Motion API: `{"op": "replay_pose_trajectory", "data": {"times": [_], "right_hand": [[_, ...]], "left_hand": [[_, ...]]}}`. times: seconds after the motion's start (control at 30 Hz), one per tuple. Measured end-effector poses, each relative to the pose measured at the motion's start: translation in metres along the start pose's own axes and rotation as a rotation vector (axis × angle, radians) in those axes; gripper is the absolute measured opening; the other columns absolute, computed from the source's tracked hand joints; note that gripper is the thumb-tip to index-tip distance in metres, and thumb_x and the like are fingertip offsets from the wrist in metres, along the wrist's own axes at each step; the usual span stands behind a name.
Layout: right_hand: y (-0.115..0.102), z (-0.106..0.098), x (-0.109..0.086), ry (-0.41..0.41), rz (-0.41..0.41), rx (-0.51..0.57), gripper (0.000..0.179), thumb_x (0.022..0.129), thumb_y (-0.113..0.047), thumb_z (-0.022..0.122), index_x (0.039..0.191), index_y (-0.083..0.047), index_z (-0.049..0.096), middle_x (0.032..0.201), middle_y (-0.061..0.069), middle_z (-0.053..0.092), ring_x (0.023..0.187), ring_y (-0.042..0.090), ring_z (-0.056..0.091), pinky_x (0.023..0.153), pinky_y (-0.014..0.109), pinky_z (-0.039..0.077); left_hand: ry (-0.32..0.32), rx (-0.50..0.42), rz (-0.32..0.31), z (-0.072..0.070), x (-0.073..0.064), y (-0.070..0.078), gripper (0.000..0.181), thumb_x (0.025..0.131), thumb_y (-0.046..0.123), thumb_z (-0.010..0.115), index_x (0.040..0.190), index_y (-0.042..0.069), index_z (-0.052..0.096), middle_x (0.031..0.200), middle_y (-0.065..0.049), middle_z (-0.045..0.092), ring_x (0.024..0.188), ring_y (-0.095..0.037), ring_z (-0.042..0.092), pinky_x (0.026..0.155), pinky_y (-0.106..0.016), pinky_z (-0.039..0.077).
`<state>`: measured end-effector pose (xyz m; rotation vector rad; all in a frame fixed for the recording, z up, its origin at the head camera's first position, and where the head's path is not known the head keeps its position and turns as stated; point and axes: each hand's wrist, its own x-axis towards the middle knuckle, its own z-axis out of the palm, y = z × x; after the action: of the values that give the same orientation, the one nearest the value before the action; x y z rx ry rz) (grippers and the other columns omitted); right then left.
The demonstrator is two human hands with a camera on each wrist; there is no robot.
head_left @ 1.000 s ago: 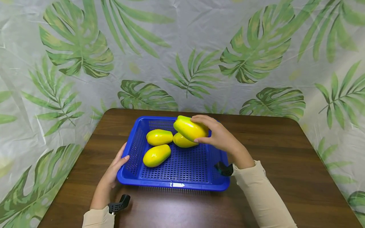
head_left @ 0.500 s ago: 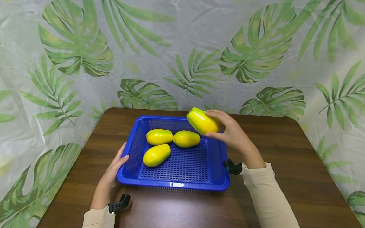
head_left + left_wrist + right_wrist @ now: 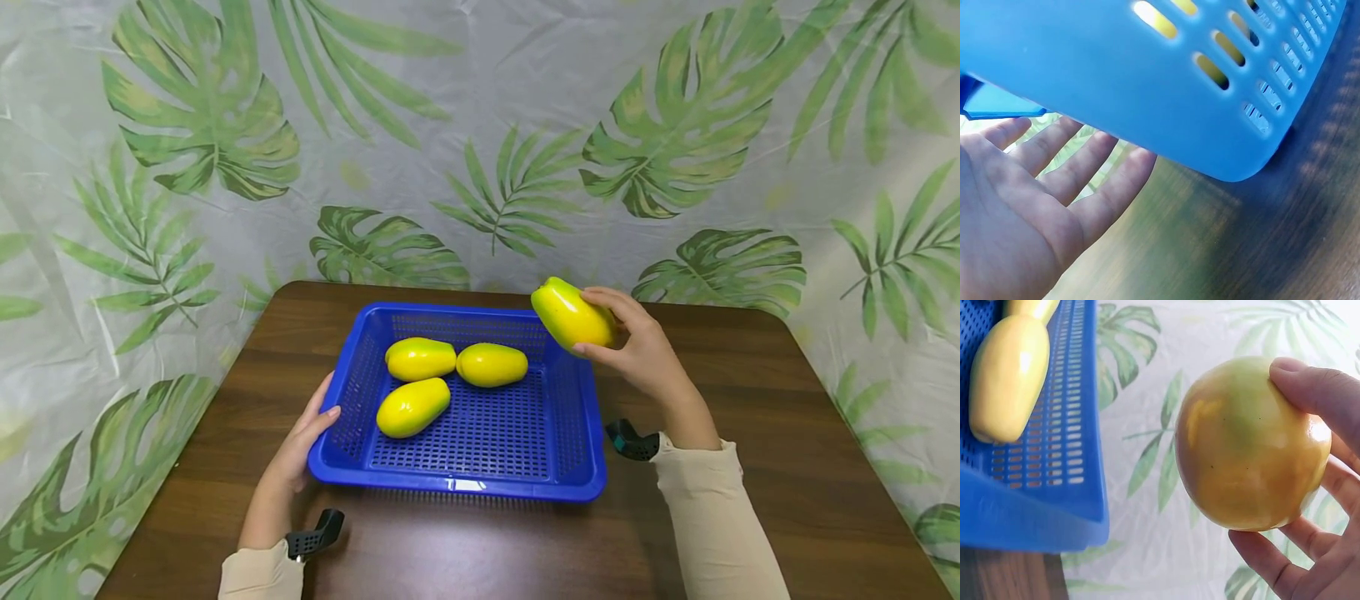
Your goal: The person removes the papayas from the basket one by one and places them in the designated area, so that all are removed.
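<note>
My right hand point(image 3: 643, 354) grips a yellow-green papaya point(image 3: 573, 315) between thumb and fingers, holding it tilted above the far right corner of the blue plastic basket point(image 3: 457, 482). Seen from the right wrist, the held papaya point(image 3: 1250, 450) shows its rounded end. In the basket lie three more papayas: one at the back left point(image 3: 420, 360), one right beside it point(image 3: 492, 365) and one in front point(image 3: 412, 407). My left hand point(image 3: 298, 442) holds the basket's left rim, thumb over the edge. In the left wrist view its fingers point(image 3: 1094, 187) touch the basket's outer side.
The basket stands on a dark brown wooden table point(image 3: 750, 400). Behind the table hangs a pale cloth point(image 3: 517, 100) printed with green leaves. A black wrist mount point(image 3: 633, 440) is on my right wrist, and another black mount point(image 3: 315, 535) is on my left.
My right hand has lifted the papaya and carried it rightwards, from over the back papayas to the basket's far right corner. The left hand, basket and other papayas have stayed put.
</note>
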<state>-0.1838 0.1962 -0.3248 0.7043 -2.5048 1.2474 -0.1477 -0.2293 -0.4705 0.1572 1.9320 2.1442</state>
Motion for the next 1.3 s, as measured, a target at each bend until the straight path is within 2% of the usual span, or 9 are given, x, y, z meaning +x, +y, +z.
{"op": "replay_pose_trajectory", "data": {"times": [0.2, 0.3, 0.43, 0.53, 0.8, 0.93, 1.17, 1.3], "right_hand": [[0.013, -0.003, -0.007, 0.047, 0.014, 0.006, 0.057, 0.071, 0.005, 0.072, 0.122, 0.006, 0.048, 0.127, 0.019, 0.043, 0.115, 0.032, 0.039, 0.084, 0.046, 0.037], [0.026, -0.003, -0.011, 0.074, 0.021, 0.018, 0.057, 0.07, 0.007, 0.072, 0.122, 0.005, 0.048, 0.128, 0.018, 0.042, 0.116, 0.033, 0.038, 0.086, 0.033, 0.038], [0.051, -0.002, -0.016, 0.107, 0.039, 0.029, 0.059, 0.071, 0.004, 0.073, 0.124, 0.0, 0.049, 0.13, 0.014, 0.042, 0.117, 0.031, 0.037, 0.084, 0.017, 0.034], [0.065, -0.002, -0.02, 0.124, 0.059, 0.029, 0.059, 0.071, 0.0, 0.073, 0.125, -0.004, 0.05, 0.13, 0.009, 0.042, 0.116, 0.027, 0.039, 0.084, 0.016, 0.034], [0.083, -0.003, -0.031, 0.171, 0.081, 0.014, 0.059, 0.073, -0.001, 0.072, 0.126, -0.005, 0.049, 0.128, 0.007, 0.044, 0.109, 0.016, 0.041, 0.082, 0.015, 0.035], [0.086, -0.004, -0.037, 0.185, 0.123, -0.002, 0.058, 0.073, -0.001, 0.072, 0.126, -0.005, 0.049, 0.128, 0.007, 0.043, 0.109, 0.017, 0.041, 0.081, 0.013, 0.035], [0.071, -0.006, -0.045, 0.191, 0.165, 0.026, 0.054, 0.073, 0.007, 0.069, 0.123, 0.007, 0.046, 0.127, 0.02, 0.041, 0.11, 0.034, 0.039, 0.083, 0.014, 0.034], [0.072, -0.003, -0.049, 0.186, 0.199, 0.021, 0.053, 0.074, 0.006, 0.068, 0.122, 0.009, 0.045, 0.126, 0.023, 0.04, 0.11, 0.036, 0.039, 0.084, 0.016, 0.034]], "left_hand": [[0.002, -0.006, -0.003, 0.0, 0.0, 0.0, 0.057, 0.097, 0.022, 0.033, 0.145, 0.022, 0.003, 0.146, -0.014, 0.008, 0.119, -0.033, 0.029, 0.086, -0.037, 0.038], [0.003, -0.012, -0.003, 0.0, 0.0, -0.001, 0.057, 0.097, 0.022, 0.034, 0.145, 0.022, 0.004, 0.146, -0.014, 0.009, 0.117, -0.031, 0.032, 0.085, -0.037, 0.039], [0.003, -0.016, 0.0, 0.0, 0.0, 0.0, 0.057, 0.097, 0.023, 0.033, 0.145, 0.023, 0.004, 0.145, -0.015, 0.009, 0.116, -0.031, 0.033, 0.084, -0.038, 0.039], [-0.001, -0.019, 0.006, 0.0, 0.0, 0.0, 0.056, 0.097, 0.023, 0.033, 0.145, 0.023, 0.004, 0.145, -0.016, 0.009, 0.116, -0.031, 0.033, 0.084, -0.038, 0.039], [-0.004, -0.015, 0.013, 0.0, 0.0, -0.001, 0.057, 0.097, 0.023, 0.033, 0.145, 0.023, 0.004, 0.146, -0.016, 0.008, 0.119, -0.034, 0.029, 0.085, -0.037, 0.039], [-0.001, -0.011, 0.012, 0.0, 0.0, -0.001, 0.057, 0.097, 0.023, 0.033, 0.145, 0.023, 0.004, 0.146, -0.015, 0.007, 0.121, -0.038, 0.025, 0.086, -0.04, 0.037], [0.005, -0.009, 0.012, 0.0, 0.0, -0.001, 0.057, 0.097, 0.024, 0.034, 0.145, 0.023, 0.004, 0.146, -0.015, 0.008, 0.122, -0.038, 0.025, 0.087, -0.04, 0.036], [0.002, -0.011, 0.016, 0.0, 0.0, -0.001, 0.056, 0.097, 0.023, 0.033, 0.145, 0.022, 0.004, 0.146, -0.015, 0.008, 0.121, -0.038, 0.025, 0.086, -0.038, 0.037]]}}
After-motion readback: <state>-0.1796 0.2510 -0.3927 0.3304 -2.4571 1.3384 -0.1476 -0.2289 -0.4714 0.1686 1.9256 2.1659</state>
